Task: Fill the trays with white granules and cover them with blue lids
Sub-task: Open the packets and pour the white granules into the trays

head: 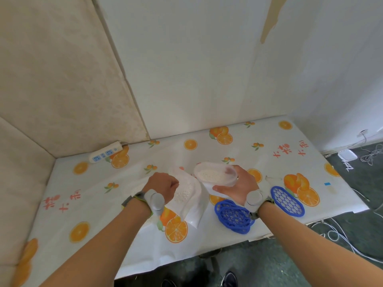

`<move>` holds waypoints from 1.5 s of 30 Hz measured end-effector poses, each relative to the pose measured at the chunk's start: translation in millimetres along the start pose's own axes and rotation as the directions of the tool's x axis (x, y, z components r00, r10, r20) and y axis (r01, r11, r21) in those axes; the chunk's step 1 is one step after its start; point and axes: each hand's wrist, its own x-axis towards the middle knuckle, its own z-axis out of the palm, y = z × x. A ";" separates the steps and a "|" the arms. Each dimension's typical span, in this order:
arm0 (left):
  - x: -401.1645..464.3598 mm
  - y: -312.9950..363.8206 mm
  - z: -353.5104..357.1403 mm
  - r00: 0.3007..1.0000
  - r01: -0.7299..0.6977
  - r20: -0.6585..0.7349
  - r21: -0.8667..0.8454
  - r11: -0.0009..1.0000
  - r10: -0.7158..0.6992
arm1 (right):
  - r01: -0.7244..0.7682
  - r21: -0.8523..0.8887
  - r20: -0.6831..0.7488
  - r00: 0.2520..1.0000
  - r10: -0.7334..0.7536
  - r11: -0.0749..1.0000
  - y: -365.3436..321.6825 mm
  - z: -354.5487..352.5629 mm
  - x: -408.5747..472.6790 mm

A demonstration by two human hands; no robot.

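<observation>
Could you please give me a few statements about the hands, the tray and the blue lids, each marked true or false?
1. The right hand holds a tray with granules in it. True.
2. A blue lid already covers that tray. False: the tray is open; the lid lies on the table.
3. The left hand is at the bag of granules. True.
4. The power strip lies between the hands. False: it sits at the far left by the wall.

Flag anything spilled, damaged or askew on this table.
No spill is visible: the white granules sit inside the open clear plastic bag. The blue honeycomb plastic lids lie stacked askew. On the white wall, a patch of paint has peeled.
</observation>
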 end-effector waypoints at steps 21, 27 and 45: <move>23.9 20.7 32.5 0.883 0.436 0.359 -0.386 0.813 -0.303 | -0.006 -0.041 0.009 1.000 0.006 0.999 4.5 0.3 -1.4; 19.6 5.5 18.9 0.872 0.487 0.278 -0.562 0.669 -0.403 | 0.008 -0.040 0.003 1.000 -0.008 0.999 4.3 1.2 -2.6; 1.9 -12.5 -56.5 0.796 0.427 0.319 -0.898 0.104 -0.514 | 0.034 0.010 -0.015 0.999 -0.034 0.999 -8.7 2.2 -3.3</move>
